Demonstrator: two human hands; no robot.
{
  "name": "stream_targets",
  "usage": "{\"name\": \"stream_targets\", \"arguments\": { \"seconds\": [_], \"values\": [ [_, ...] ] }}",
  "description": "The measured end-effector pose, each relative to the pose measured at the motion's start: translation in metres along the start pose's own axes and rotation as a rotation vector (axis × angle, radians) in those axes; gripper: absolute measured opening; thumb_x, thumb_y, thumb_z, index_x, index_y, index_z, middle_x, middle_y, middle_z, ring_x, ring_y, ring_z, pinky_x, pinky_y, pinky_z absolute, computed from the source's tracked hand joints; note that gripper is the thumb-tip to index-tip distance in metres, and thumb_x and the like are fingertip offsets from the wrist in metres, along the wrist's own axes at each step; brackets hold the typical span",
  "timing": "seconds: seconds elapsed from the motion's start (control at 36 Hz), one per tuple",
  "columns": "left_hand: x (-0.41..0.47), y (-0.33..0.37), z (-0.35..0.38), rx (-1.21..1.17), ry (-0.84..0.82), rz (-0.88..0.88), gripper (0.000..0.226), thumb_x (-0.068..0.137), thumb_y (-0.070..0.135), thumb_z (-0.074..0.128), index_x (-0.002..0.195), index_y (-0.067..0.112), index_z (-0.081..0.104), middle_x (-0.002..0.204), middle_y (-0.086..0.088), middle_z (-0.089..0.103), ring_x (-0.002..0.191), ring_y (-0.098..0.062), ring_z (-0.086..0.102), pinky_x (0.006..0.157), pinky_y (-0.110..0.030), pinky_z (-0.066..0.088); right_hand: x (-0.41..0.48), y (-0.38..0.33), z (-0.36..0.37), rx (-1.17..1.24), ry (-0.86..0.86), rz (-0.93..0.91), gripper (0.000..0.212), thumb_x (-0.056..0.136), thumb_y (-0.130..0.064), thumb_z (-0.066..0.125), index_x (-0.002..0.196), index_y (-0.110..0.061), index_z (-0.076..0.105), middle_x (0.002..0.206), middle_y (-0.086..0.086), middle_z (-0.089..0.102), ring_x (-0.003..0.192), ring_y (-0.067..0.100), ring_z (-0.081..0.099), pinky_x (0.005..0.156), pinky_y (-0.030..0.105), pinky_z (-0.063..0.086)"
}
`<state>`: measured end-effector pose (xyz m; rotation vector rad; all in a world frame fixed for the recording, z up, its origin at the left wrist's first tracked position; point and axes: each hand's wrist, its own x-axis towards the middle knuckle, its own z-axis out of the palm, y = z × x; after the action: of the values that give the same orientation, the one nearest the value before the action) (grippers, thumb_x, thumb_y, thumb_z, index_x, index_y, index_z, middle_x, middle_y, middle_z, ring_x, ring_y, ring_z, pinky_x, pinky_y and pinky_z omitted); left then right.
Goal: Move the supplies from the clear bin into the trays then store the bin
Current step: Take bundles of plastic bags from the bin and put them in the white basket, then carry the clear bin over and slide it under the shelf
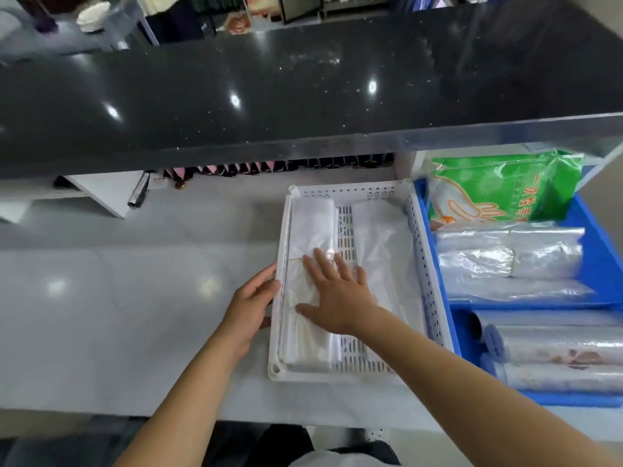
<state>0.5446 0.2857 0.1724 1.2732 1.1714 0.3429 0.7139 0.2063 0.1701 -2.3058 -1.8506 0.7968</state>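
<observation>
A glossy black stone countertop (303,79) spans the upper half of the view, and a white lower work surface (118,298) runs beneath and in front of it. At the right of that surface sit two blue plastic trays, one behind the other. The far blue tray (600,257) holds a green printed pack of disposable gloves (526,187) leaning at its back and banded bundles of clear plastic bags (505,261) in front of it. The near blue tray (468,335) holds rolls of clear plastic film (556,345) lying on their sides.

Just left of the blue trays, touching them, stands a white perforated plastic tray (424,264). Two flat stacks lie in it lengthwise with a strip of bare slotted floor between them: a bundle of clear bags (310,227) along the left wall, crossed by a thin yellowish rubber band (296,260), and a second flat stack of clear bags (377,237) on the right.

The right hand (337,298) rests palm-down on the left bundle, its fingers straight and spread, thumb out to the side. The left hand (249,305) lies against the outside of the tray's left wall, fingers close together with their tips at the rim, thumb lower down near the wall.

A row of small dark bottles (286,166) lines the shadowed recess under the black countertop.
</observation>
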Motion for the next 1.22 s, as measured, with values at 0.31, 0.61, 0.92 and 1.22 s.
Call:
{"name": "stream_targets", "arguments": {
  "seconds": [0.31,0.61,0.92,1.22],
  "values": [
    [-0.006,0.004,0.011,-0.031,0.120,-0.019,0.030,0.099,0.025,0.056,0.125,0.037,0.065,0.112,0.009,0.075,0.095,-0.010,0.073,0.067,-0.028,0.060,-0.001,-0.001,-0.001,0.045,0.099,0.003,0.079,0.090,-0.060,0.047,0.155,-0.034,0.012,0.166,-0.007,0.002,0.152,0.025,-0.009,0.120,0.057,0.002],
    [-0.142,-0.069,-0.082,0.205,0.219,0.139,0.053,0.091,0.046,0.063,0.138,0.054,0.041,0.134,0.033,0.039,0.127,0.001,0.038,0.102,-0.021,0.036,-0.083,-0.131,0.006,0.291,0.278,-0.266,0.046,0.090,-0.039,0.062,0.134,-0.026,0.058,0.139,-0.007,0.058,0.133,0.017,0.046,0.110,0.030,0.034],
    [-0.356,-0.293,-0.237,0.018,0.624,-0.292,0.057,0.087,0.026,0.073,0.139,0.024,0.050,0.146,-0.001,0.048,0.130,-0.015,0.046,0.105,-0.026,0.035,-0.144,-0.307,0.194,0.189,-0.229,-0.361,0.047,0.091,-0.043,0.062,0.134,-0.026,0.057,0.139,-0.009,0.056,0.127,0.008,0.049,0.095,0.010,0.027],
    [-0.424,-0.431,-0.289,-0.257,0.801,-0.518,0.061,0.088,0.031,0.072,0.142,0.022,0.047,0.148,-0.006,0.047,0.126,-0.015,0.047,0.092,-0.024,0.036,-0.128,-0.363,0.296,-0.154,-0.526,-0.319,0.048,0.087,-0.047,0.063,0.133,-0.035,0.055,0.140,-0.008,0.055,0.126,0.014,0.050,0.098,0.026,0.036]
  ]
}}
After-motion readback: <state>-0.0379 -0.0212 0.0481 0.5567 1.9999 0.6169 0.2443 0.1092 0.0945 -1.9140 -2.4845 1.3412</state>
